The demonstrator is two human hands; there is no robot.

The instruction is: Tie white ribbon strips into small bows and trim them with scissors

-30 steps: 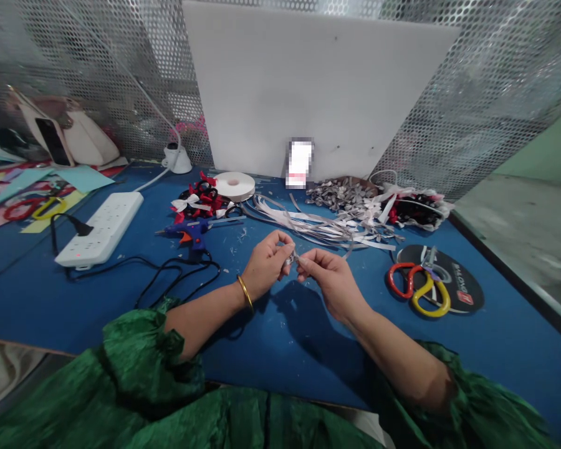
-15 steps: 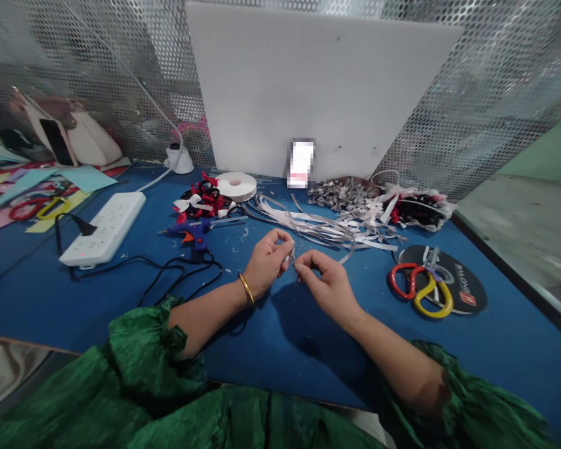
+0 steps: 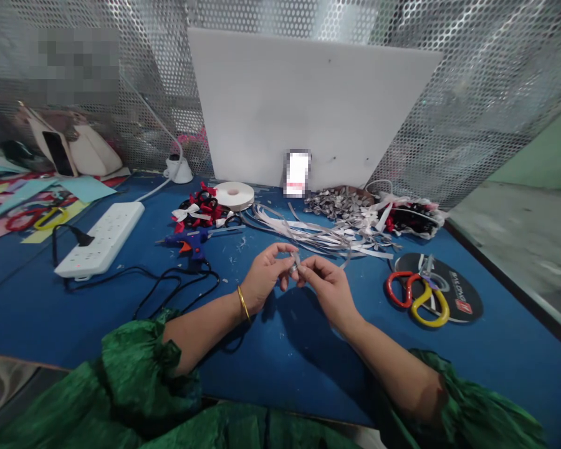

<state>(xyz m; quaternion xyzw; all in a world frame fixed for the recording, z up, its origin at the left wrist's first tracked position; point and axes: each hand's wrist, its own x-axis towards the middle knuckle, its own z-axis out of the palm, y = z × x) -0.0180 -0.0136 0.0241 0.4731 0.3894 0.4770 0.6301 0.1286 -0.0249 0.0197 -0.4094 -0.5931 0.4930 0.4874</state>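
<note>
Between my two hands is a small piece of silvery-grey ribbon (image 3: 295, 260), partly covered by the fingers. My left hand (image 3: 267, 274), with a gold bangle at the wrist, pinches it from the left side. From the right, my right hand (image 3: 326, 285) has thumb and forefinger closed on the same ribbon. Beyond the hands lies a spread of cut white and grey ribbon strips (image 3: 299, 231). A heap of small grey ribbon bows (image 3: 339, 204) sits behind these strips.
Left of the hands lie a blue glue gun (image 3: 191, 243), its black cord and a white power strip (image 3: 103, 240). Red and white bows (image 3: 199, 212) sit near a ribbon roll (image 3: 234, 196). Scissors (image 3: 418, 298) rest on a dark disc (image 3: 465, 296) at right. A phone (image 3: 298, 173) leans against a white board (image 3: 299, 93).
My right hand has come closer to the left, and the fingertips now meet at the ribbon. The whole view has shifted slightly, with the scene sitting lower.
</note>
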